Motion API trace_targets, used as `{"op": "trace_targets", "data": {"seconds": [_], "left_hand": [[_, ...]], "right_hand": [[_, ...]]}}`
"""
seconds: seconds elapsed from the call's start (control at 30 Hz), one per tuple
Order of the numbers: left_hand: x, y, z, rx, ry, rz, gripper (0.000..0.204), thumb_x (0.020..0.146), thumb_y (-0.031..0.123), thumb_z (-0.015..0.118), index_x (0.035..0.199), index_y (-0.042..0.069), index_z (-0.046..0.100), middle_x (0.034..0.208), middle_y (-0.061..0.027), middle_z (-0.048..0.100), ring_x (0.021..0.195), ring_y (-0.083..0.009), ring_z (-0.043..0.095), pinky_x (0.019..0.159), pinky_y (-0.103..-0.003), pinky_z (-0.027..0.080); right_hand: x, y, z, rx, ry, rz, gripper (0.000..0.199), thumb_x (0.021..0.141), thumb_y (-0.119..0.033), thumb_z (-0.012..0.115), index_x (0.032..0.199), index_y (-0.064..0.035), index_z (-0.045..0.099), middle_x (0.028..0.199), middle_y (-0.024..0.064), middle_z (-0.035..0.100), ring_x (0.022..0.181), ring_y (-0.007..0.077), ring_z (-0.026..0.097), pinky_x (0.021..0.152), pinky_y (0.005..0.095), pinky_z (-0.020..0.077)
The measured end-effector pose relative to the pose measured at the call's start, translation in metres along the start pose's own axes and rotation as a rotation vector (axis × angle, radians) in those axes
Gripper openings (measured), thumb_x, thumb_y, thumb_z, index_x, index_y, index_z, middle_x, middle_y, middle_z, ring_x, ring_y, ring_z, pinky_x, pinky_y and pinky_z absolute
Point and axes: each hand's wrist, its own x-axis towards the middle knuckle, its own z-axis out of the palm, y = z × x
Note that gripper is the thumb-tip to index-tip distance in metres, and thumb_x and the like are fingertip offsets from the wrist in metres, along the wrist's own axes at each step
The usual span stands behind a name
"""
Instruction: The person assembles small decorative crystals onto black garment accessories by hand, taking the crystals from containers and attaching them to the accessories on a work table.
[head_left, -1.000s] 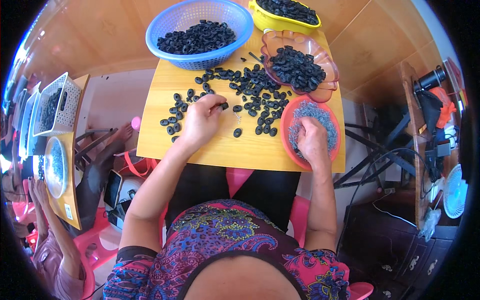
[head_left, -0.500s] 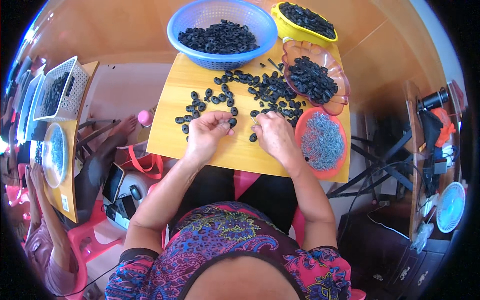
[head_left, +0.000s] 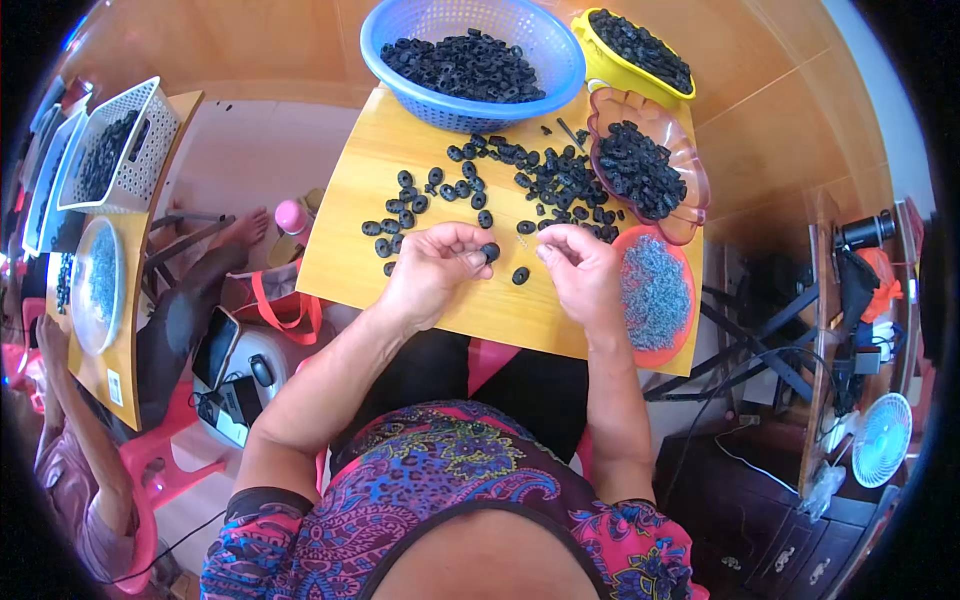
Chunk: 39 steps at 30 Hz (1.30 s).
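Note:
My left hand [head_left: 430,278] pinches a black oval plastic piece [head_left: 490,252] between thumb and fingers, just above the wooden table [head_left: 470,315]. To its right, my right hand [head_left: 588,285] is closed in a pinch, with thumb and forefinger together. Whatever lies between those fingertips is too small to make out. A loose oval piece [head_left: 521,276] rests on the table between the hands. Beyond the left hand lies a loose cluster of similar pieces [head_left: 405,205]; a denser heap of small black parts [head_left: 560,180] spreads beyond the right. Tiny grey metal parts fill an orange-red dish [head_left: 655,358] beside my right hand.
Black parts also fill a blue basket [head_left: 480,117], a yellow tub [head_left: 625,76] and an amber scalloped dish [head_left: 692,180] along the table's far and right sides. At left, another person [head_left: 85,490] sits by a second table [head_left: 122,360] bearing a white basket [head_left: 150,135].
My right hand has turned and drawn slightly right, away from the loose oval piece. The left hand keeps its black piece. The whole view has shifted a little.

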Motion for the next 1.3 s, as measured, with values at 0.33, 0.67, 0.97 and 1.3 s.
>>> {"op": "trace_targets", "data": {"seconds": [0.33,0.67,0.97,1.3], "left_hand": [[-0.003,0.007,0.008,-0.163,-0.087,-0.208,0.016,0.088,-0.004,0.053,0.102,0.0,0.058,0.088,-0.0096,0.063,0.073,-0.0154,0.061,0.068,-0.025,0.051],[-0.002,-0.005,0.003,-0.478,-0.132,-0.203,0.009,0.087,0.0,0.055,0.095,0.003,0.057,0.086,-0.0085,0.063,0.072,-0.0192,0.061,0.069,-0.03,0.051],[-0.006,-0.009,0.011,-0.357,-0.055,-0.175,0.008,0.087,-0.003,0.055,0.093,0.003,0.057,0.083,-0.0084,0.063,0.069,-0.0181,0.062,0.064,-0.026,0.051],[-0.003,-0.011,0.001,-0.471,-0.12,-0.244,0.009,0.088,0.002,0.054,0.096,0.001,0.058,0.084,-0.0102,0.062,0.071,-0.0195,0.06,0.069,-0.032,0.049]], "right_hand": [[-0.02,-0.016,0.013,0.508,0.034,0.092,0.007,0.083,0.0,0.064,0.09,0.0003,0.063,0.078,-0.0008,0.06,0.066,0.0039,0.052,0.06,0.0191,0.0436],[-0.033,-0.025,0.028,0.383,0.111,-0.098,0.007,0.081,0.003,0.064,0.087,0.0014,0.061,0.08,0.0046,0.062,0.069,0.0081,0.056,0.062,0.0215,0.0461],[-0.033,-0.026,0.028,0.048,0.135,-0.252,0.013,0.078,0.005,0.066,0.09,0.0031,0.061,0.084,0.007,0.063,0.073,0.01,0.06,0.065,0.0223,0.0489],[0.008,-0.001,0.001,0.011,-0.032,-0.09,0.018,0.077,-0.001,0.069,0.094,0.0024,0.063,0.083,0.0083,0.061,0.069,0.0129,0.06,0.061,0.0239,0.0479]]}}
